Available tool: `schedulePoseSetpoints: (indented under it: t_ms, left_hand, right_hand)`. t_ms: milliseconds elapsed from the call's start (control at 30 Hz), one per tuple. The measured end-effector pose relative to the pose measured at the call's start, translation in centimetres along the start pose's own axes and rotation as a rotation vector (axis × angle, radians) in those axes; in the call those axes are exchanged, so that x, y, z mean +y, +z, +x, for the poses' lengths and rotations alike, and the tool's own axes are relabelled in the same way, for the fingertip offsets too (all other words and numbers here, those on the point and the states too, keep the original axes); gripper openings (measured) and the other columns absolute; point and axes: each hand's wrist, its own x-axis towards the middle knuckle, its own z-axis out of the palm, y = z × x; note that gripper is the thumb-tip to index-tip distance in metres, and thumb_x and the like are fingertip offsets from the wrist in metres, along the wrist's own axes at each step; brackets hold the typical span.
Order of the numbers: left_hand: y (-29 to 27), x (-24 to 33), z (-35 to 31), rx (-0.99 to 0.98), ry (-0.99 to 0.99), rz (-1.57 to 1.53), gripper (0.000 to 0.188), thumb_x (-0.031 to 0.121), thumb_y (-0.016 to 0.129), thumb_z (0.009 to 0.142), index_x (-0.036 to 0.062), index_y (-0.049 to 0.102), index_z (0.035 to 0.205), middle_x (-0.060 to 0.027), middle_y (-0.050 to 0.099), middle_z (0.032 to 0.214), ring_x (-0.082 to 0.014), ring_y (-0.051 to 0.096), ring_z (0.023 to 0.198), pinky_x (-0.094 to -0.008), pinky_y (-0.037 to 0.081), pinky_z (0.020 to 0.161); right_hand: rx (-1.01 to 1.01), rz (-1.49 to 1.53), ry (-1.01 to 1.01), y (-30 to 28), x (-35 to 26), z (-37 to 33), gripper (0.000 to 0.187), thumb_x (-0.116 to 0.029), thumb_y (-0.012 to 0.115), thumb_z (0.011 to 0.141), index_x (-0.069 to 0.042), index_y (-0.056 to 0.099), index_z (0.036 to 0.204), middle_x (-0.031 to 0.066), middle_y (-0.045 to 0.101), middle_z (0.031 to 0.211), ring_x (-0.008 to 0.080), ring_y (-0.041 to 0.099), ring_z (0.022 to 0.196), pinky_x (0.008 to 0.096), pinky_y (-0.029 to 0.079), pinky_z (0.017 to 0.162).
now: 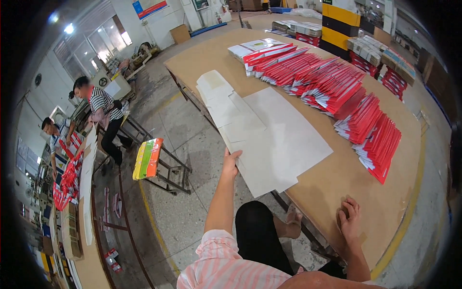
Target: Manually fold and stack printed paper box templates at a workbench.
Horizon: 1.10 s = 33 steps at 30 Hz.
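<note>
A flat white die-cut cardboard sheet (pixel 279 139) lies with its plain side up on the brown work table (pixel 380 221), its left part reaching past the table's edge. My left hand (pixel 231 163) pinches that left edge, thumb on top and fingers underneath. Beneath or beside it shows another pale, notched piece (pixel 214 89); I cannot tell whether the two are separate. My right hand (pixel 350 219) rests on the table near its front edge, holding nothing, fingers loosely bent and apart. Beyond the sheet, a long fanned row of red-and-white folded cartons (pixel 327 86) runs across the table.
A padded stool (pixel 148 159) stands left of the table. Further left, two people (pixel 103 111) work at another table with red cartons (pixel 72 173). Tied bundles of cartons (pixel 370 50) and a yellow-and-black pillar (pixel 340 24) are at the back right.
</note>
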Motion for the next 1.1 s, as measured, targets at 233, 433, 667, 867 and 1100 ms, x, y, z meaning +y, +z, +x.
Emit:
schedulePoseSetpoints:
  t_ms: [233,433,667,867,1100]
  left_hand:
    - [2.6,-1.2,-6.3,0.008,-0.042,0.066,0.057,-0.009,0.060,0.076,0.0049,0.043,0.129,-0.0141,0.059,0.118,-0.0302,0.059,0.104,-0.0431,0.050,0.091]
    - [4.3,-5.2,-15.7,0.018,-0.151,0.019,0.062,-0.009,0.062,0.075,0.0055,0.042,0.133,-0.0139,0.057,0.122,-0.0304,0.056,0.109,-0.0423,0.048,0.093]
    - [5.4,-6.8,-24.5,0.021,-0.221,0.019,0.064,-0.010,0.063,0.075,0.0052,0.042,0.134,-0.0118,0.057,0.123,-0.0287,0.055,0.111,-0.0389,0.046,0.095]
    - [4.3,-4.3,-28.4,-0.048,-0.337,0.242,0.055,0.011,0.059,0.089,0.0043,0.035,0.138,-0.0113,0.058,0.119,-0.0246,0.058,0.107,-0.0395,0.048,0.090]
    - [7.2,-0.2,-31.3,-0.019,0.401,0.885,0.082,0.014,0.066,0.084,0.0066,0.017,0.150,-0.0207,0.030,0.149,-0.0350,0.039,0.131,-0.0437,0.038,0.103]
  right_hand:
    - [0.052,0.138,-0.027,0.3,-0.5,-1.2,0.036,-0.005,0.065,0.073,-0.006,0.062,0.109,0.0150,0.056,0.121,0.0360,0.050,0.114,0.0454,0.040,0.098]
    - [-0.348,-0.024,-0.537,1.1,-9.6,-5.7,0.065,-0.019,0.076,0.067,-0.012,0.053,0.127,0.0162,0.044,0.134,0.0369,0.040,0.126,0.0504,0.034,0.103]
    - [-0.381,-0.277,-0.591,0.5,-12.3,-10.9,0.064,-0.017,0.072,0.067,-0.012,0.052,0.127,0.0150,0.045,0.134,0.0373,0.040,0.124,0.0499,0.036,0.099]
    - [-0.295,0.057,-0.497,-0.7,-10.7,-12.4,0.034,-0.014,0.066,0.073,-0.011,0.062,0.106,0.0080,0.060,0.110,0.0313,0.054,0.108,0.0447,0.044,0.088]
    - [0.055,0.399,-0.124,-8.9,-11.3,-11.2,0.027,-0.001,0.061,0.073,-0.006,0.067,0.099,0.0107,0.067,0.100,0.0297,0.061,0.094,0.0391,0.049,0.080]
